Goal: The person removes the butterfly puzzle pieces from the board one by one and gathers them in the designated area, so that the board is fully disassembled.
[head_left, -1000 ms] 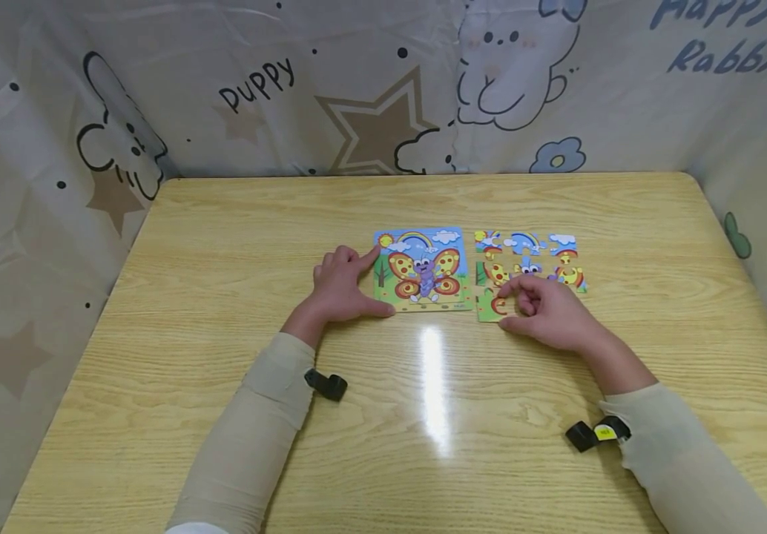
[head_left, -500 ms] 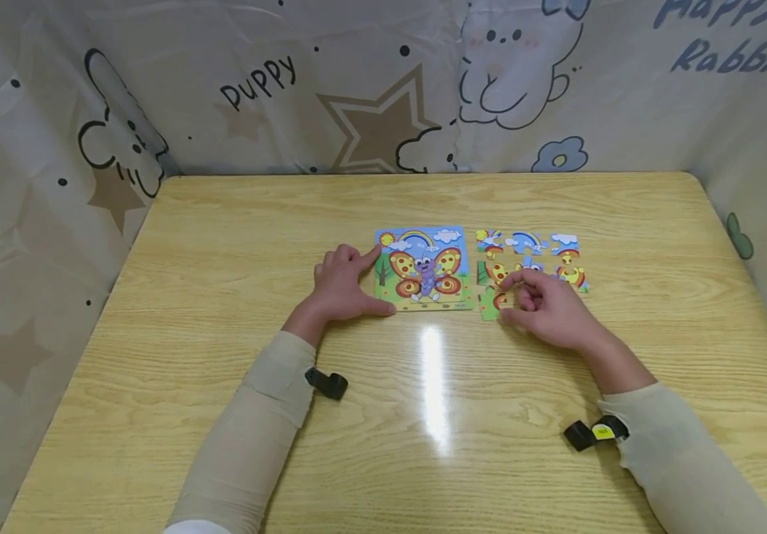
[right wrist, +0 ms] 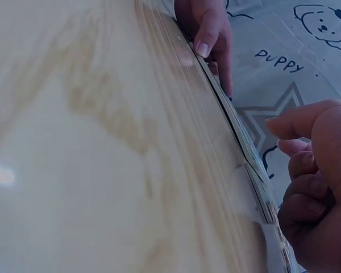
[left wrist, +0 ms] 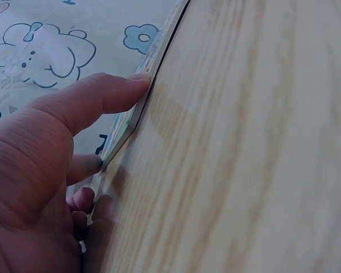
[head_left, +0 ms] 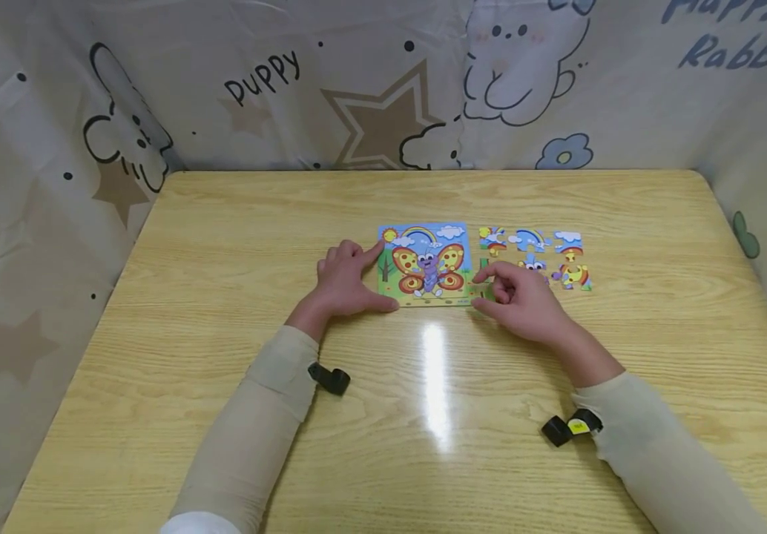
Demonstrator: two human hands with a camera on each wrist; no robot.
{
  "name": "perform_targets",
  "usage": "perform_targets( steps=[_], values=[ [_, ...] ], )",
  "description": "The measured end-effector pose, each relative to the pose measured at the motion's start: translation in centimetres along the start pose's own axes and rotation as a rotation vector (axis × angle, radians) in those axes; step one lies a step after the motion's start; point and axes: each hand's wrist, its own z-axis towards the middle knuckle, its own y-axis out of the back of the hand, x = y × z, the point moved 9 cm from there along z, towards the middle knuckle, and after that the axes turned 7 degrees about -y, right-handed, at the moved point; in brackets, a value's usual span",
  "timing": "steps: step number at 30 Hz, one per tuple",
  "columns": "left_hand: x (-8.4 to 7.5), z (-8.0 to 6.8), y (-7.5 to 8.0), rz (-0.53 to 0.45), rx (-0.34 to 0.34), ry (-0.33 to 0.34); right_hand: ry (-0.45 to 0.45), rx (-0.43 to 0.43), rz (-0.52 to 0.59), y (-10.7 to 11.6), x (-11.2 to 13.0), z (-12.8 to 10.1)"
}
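Note:
In the head view, a square butterfly picture puzzle board (head_left: 430,259) lies flat on the table. My left hand (head_left: 343,282) is at its left side, index fingertip by the upper left edge and thumb at the near left corner; the left wrist view shows the thumb (left wrist: 111,94) against the board's edge. My right hand (head_left: 520,300) hovers over the left part of the laid-out jigsaw pieces (head_left: 573,276), thumb and index fingertips apart at the board's right edge. Nothing shows between them in the right wrist view. This hand hides several left and near pieces.
The pieces lie in rows to the right of the board, with one rainbow piece (head_left: 529,239) in the far row. A wooden table (head_left: 257,215) carries everything. A printed cloth (head_left: 383,89) with cartoon animals and stars hangs behind it and at the sides.
My right hand has moved left from the near-left jigsaw piece to the board's right edge, after that piece shifted slightly under its fingers. My left hand stays at the board.

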Motion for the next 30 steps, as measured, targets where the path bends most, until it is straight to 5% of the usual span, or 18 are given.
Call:
perform_targets(
  steps=[30],
  values=[
    [-0.2, 0.1, 0.1, 0.009, 0.008, -0.017, -0.01, 0.191, -0.123, -5.9, 3.8, 5.3]
  ],
)
